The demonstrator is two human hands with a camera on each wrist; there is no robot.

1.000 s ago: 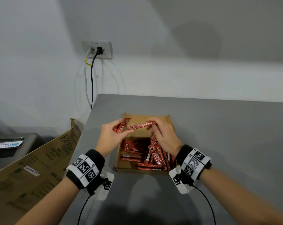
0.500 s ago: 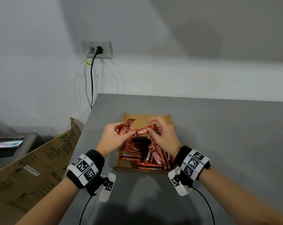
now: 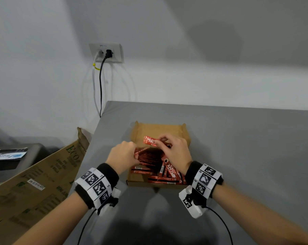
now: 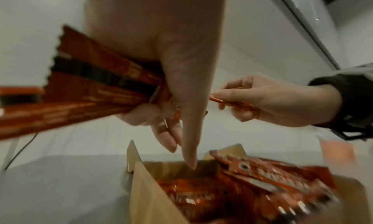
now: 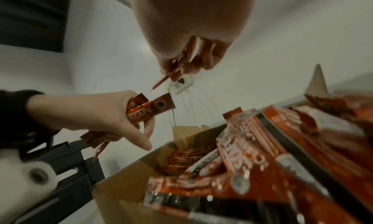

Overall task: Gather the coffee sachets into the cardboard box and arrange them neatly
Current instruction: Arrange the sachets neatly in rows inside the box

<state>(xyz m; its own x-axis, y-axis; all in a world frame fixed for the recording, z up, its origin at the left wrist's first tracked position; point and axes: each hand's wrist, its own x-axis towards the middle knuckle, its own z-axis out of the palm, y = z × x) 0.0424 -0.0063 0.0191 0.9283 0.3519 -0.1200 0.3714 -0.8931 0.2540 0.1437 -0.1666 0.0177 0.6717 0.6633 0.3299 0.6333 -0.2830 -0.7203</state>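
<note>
Since the earlier frame, both hands have separated: the right hand (image 3: 176, 152) now pinches a single flat, glossy red sachet (image 3: 152, 141) above the box's far end, while the left hand (image 3: 122, 156) clutches a fanned bundle of sachets (image 4: 90, 90) with zigzag-cut ends. At centre frame, the shallow brown cardboard box (image 3: 160, 129) sits on a smooth grey table (image 3: 247, 147), holding a jumbled pile of sachets (image 3: 160, 172).

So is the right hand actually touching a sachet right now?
Touching: in the head view the right hand pinches a red sachet above the cardboard box.
</note>
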